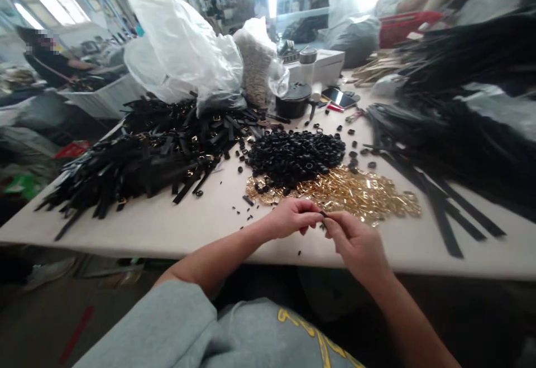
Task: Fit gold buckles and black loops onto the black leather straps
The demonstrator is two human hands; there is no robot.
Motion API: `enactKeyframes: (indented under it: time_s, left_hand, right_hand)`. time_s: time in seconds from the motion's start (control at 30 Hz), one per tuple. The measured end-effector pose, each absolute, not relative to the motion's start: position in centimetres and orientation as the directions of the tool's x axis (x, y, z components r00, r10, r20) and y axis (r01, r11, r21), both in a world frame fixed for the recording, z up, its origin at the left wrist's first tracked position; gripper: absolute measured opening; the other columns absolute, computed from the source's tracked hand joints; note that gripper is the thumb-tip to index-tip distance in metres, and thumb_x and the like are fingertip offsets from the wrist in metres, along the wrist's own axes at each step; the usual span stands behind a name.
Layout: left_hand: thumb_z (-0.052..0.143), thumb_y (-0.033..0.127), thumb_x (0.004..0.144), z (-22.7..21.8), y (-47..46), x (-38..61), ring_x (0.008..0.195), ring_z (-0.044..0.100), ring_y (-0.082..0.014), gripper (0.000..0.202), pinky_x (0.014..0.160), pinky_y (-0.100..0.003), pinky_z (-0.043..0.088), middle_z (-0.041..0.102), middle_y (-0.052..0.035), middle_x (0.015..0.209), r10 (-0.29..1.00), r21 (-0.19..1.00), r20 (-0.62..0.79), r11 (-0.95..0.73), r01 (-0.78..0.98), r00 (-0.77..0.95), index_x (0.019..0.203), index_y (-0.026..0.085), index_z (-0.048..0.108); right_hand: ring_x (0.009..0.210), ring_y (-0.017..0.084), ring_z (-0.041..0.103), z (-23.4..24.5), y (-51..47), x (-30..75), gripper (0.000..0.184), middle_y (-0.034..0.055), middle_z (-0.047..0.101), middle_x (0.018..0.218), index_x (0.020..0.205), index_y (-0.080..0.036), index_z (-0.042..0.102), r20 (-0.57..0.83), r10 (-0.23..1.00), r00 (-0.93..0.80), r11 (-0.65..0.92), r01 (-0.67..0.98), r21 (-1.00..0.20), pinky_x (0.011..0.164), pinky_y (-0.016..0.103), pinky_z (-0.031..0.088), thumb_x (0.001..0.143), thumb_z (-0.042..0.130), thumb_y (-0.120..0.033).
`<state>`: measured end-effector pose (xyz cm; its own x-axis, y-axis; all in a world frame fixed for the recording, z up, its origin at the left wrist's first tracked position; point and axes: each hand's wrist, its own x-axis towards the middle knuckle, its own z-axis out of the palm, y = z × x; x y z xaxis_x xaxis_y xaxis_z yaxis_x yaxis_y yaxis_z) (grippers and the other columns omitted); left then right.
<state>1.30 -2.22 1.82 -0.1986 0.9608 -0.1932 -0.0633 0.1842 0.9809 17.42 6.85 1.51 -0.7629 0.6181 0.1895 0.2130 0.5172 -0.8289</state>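
Close to the table's front edge, my left hand [295,216] and my right hand [355,239] meet at the fingertips. Both are closed in a pinch on a small black piece [322,215]; the fingers cover most of it, so its shape is hard to make out. Just beyond them lies a spread of gold metal buckles [364,192]. Behind and partly over these is a heap of small black loops [297,153]. A few tiny black bits [249,217] are scattered left of my left hand.
Black straps with gold buckles [142,167] are piled at left, under a large clear plastic bag [180,44]. Long black straps [448,200] cover the right side. A black pot [293,100] and a phone [339,98] stand farther back. Another person [54,66] sits at far left.
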Motion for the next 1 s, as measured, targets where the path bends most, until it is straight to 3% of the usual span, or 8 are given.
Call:
enactKeyframes:
  time_s: [0.13,0.37,0.53,0.73,1.0]
  left_hand:
    - [0.066,0.039,0.077,1.8,-2.5,0.9,0.046,0.045,-0.0064,0.023,0.047,-0.022,0.035,0.055,0.0028,0.060,0.964,0.990,-0.143,0.137,-0.041,-0.225,0.076,0.016,0.061]
    - [0.065,0.038,0.077,2.0,-3.1,0.4,0.048,0.047,-0.0073,0.023,0.048,-0.022,0.037,0.056,0.0021,0.062,0.970,0.995,-0.095,0.096,-0.006,-0.223,0.076,0.016,0.061]
    - [0.065,0.039,0.078,2.4,-4.2,0.6,0.046,0.044,-0.0075,0.024,0.047,-0.021,0.033,0.053,0.0028,0.056,0.954,0.992,-0.100,0.116,0.041,-0.282,0.071,0.016,0.062]
    - [0.067,0.039,0.077,2.6,-4.3,0.7,0.044,0.039,-0.0075,0.025,0.045,-0.021,0.029,0.050,0.0033,0.049,0.944,0.981,-0.156,0.181,0.062,-0.291,0.068,0.017,0.062]
    - [0.064,0.041,0.076,2.1,-3.5,0.9,0.045,0.038,-0.0066,0.027,0.043,-0.019,0.026,0.048,0.0045,0.049,0.937,0.969,-0.210,0.236,0.066,-0.278,0.067,0.016,0.058]
  right_hand:
    - [0.041,0.013,0.053,2.1,7.1,17.8,0.029,-0.0015,0.059,0.053,0.073,-0.022,0.059,0.080,0.568,-0.819,0.491,0.259,-0.832,0.044,0.026,0.042,0.091,0.051,-0.044]
    - [0.047,0.013,0.058,3.1,7.0,17.5,0.025,-0.0027,0.058,0.053,0.076,-0.021,0.059,-0.046,0.474,-0.879,0.428,0.276,-0.861,0.048,0.024,0.045,0.091,0.046,-0.036]
    - [0.040,0.010,0.051,3.9,5.8,17.0,0.028,-0.0049,0.051,0.046,0.066,-0.019,0.054,-0.117,0.440,-0.890,0.344,0.288,-0.894,0.043,0.021,0.039,0.090,0.045,-0.030]
    - [0.039,0.006,0.049,3.1,6.0,17.2,0.024,-0.0056,0.052,0.048,0.067,-0.017,0.055,-0.158,0.426,-0.891,0.210,0.268,-0.940,0.041,0.015,0.037,0.089,0.047,-0.025]
    - [0.045,0.008,0.054,0.7,7.5,17.2,0.024,-0.0014,0.059,0.059,0.070,-0.016,0.056,-0.159,0.326,-0.932,0.079,0.194,-0.978,0.043,0.017,0.042,0.089,0.048,-0.030]
